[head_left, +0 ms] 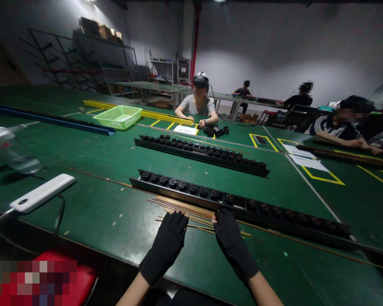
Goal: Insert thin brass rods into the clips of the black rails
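Several thin brass-coloured rods lie side by side on the green table. My left hand, in a black fingerless glove, rests palm down over their left part, its fingers bent, the tips hidden. On the right, my right hand, gloved the same way, touches the rods and the near side of a long black channel. What its fingertips hold, if anything, is hidden. Round black parts sit in a row inside that channel. Beyond it lies a second black channel with similar parts.
A white power strip and a clear plastic bottle stand at the left. Farther back are a green basket, a yellow channel and a blue channel. A person sits opposite; another works at the right.
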Motion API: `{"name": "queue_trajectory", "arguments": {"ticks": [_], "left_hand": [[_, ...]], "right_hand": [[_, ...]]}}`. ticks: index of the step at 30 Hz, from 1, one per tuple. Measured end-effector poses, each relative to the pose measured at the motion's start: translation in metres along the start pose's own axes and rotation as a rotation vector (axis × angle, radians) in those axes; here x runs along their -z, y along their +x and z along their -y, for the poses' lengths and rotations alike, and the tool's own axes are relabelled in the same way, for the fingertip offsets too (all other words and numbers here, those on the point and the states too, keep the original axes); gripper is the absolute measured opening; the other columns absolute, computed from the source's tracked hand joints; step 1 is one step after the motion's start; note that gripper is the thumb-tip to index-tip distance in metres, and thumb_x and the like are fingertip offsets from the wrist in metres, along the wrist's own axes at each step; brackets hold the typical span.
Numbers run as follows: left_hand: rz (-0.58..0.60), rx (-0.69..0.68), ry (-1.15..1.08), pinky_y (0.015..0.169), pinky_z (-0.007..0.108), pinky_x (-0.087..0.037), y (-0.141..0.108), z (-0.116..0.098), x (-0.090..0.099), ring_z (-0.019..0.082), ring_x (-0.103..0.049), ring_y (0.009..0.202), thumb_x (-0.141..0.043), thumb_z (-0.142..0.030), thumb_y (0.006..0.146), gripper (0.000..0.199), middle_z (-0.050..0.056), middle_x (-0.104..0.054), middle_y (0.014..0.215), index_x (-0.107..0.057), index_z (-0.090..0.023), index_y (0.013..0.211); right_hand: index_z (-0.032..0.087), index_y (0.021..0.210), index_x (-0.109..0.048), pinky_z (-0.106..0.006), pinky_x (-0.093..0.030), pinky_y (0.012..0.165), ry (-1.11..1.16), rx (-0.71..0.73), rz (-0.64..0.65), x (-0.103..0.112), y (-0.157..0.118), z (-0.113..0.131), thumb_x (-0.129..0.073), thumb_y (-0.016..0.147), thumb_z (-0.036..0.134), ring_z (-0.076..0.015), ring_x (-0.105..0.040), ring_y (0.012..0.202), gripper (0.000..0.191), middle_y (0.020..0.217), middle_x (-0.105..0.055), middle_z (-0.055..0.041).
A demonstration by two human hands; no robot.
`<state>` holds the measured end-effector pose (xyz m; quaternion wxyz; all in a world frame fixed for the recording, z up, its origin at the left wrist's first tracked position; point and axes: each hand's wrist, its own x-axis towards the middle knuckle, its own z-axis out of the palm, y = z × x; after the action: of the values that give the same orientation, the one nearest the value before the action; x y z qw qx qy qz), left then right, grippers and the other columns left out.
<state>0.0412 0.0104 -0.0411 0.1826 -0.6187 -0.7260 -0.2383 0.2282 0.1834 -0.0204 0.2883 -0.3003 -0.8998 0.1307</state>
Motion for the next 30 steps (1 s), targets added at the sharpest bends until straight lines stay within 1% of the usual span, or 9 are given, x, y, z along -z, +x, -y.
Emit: {"name": "queue_trajectory", "arguments": {"ticks": [4,8,13,17,20,23,26,28,30], "left_hand": [[-0.003,0.03,-0.025,0.113,0.049,-0.035,0.003,-0.004,0.004,0.023,-0.055,0.128,-0.049,-0.013,0.098,0.041,0.003,-0.065,0.137,-0.056,-0.025,0.136],[-0.004,0.053,0.007,0.117,0.052,-0.028,0.005,-0.007,0.007,0.023,-0.057,0.127,-0.048,-0.014,0.098,0.04,0.003,-0.066,0.134,-0.058,-0.026,0.134],[-0.005,0.103,0.146,0.116,0.059,-0.025,0.005,-0.002,0.003,0.031,-0.046,0.138,-0.049,-0.021,0.097,0.045,0.011,-0.055,0.147,-0.052,-0.02,0.142],[-0.001,0.043,0.131,0.117,0.054,-0.027,0.008,0.004,-0.003,0.027,-0.049,0.136,-0.047,-0.012,0.095,0.05,0.009,-0.06,0.142,-0.05,-0.021,0.143],[0.046,-0.027,0.05,0.115,0.051,-0.034,0.014,0.006,0.001,0.026,-0.052,0.131,-0.046,-0.007,0.089,0.055,0.009,-0.062,0.137,-0.051,-0.022,0.142],[0.098,-0.044,-0.034,0.109,0.049,-0.043,0.024,0.007,0.012,0.027,-0.054,0.127,-0.045,-0.011,0.091,0.045,0.011,-0.063,0.133,-0.056,-0.022,0.134],[0.057,-0.061,-0.066,0.107,0.047,-0.046,0.034,0.008,0.021,0.026,-0.058,0.12,-0.044,-0.017,0.096,0.035,0.013,-0.065,0.125,-0.059,-0.02,0.127],[0.012,-0.062,-0.068,0.106,0.046,-0.047,0.039,0.008,0.025,0.026,-0.058,0.119,-0.044,-0.02,0.098,0.032,0.014,-0.065,0.124,-0.058,-0.018,0.127],[0.014,-0.052,-0.085,0.102,0.044,-0.049,0.045,0.007,0.028,0.025,-0.059,0.115,-0.044,-0.021,0.098,0.031,0.014,-0.066,0.122,-0.059,-0.019,0.125]], "right_hand": [[0.02,0.094,-0.067,-0.037,-0.05,0.081,0.031,0.018,-0.02,-0.004,-0.003,-0.002,-0.042,0.095,0.025,-0.0247,-0.061,0.089,0.025,0.096,-0.069,-0.0116],[0.02,0.092,-0.067,-0.039,-0.05,0.085,0.054,-0.018,-0.045,-0.006,-0.003,0.0,-0.041,0.098,0.028,-0.0251,-0.062,0.092,0.028,0.097,-0.069,-0.0118],[0.018,0.094,-0.067,-0.039,-0.051,0.086,0.072,-0.034,-0.041,-0.012,-0.005,-0.003,-0.042,0.097,0.025,-0.0251,-0.064,0.091,0.026,0.101,-0.07,-0.0133],[0.019,0.093,-0.068,-0.038,-0.05,0.086,0.099,-0.046,-0.024,-0.011,-0.005,-0.004,-0.047,0.093,0.023,-0.0249,-0.064,0.09,0.022,0.099,-0.071,-0.0118],[0.02,0.086,-0.068,-0.036,-0.05,0.083,0.148,-0.094,0.005,-0.008,-0.002,-0.004,-0.048,0.089,0.02,-0.0232,-0.064,0.085,0.02,0.092,-0.071,-0.01],[0.02,0.082,-0.066,-0.036,-0.05,0.084,0.182,-0.142,0.031,-0.007,0.001,-0.003,-0.05,0.086,0.02,-0.0234,-0.064,0.084,0.017,0.089,-0.071,-0.0098],[0.02,0.083,-0.066,-0.036,-0.05,0.083,0.189,-0.142,0.04,-0.006,0.001,-0.003,-0.051,0.087,0.022,-0.0242,-0.065,0.086,0.017,0.089,-0.071,-0.0097],[0.021,0.081,-0.067,-0.036,-0.049,0.081,0.178,-0.122,0.039,-0.005,0.0,-0.004,-0.05,0.089,0.023,-0.0244,-0.066,0.085,0.019,0.088,-0.072,-0.0096],[0.02,0.079,-0.068,-0.036,-0.049,0.08,0.146,-0.095,0.041,-0.004,0.001,-0.004,-0.05,0.089,0.023,-0.0248,-0.066,0.083,0.021,0.086,-0.072,-0.0096]]}}
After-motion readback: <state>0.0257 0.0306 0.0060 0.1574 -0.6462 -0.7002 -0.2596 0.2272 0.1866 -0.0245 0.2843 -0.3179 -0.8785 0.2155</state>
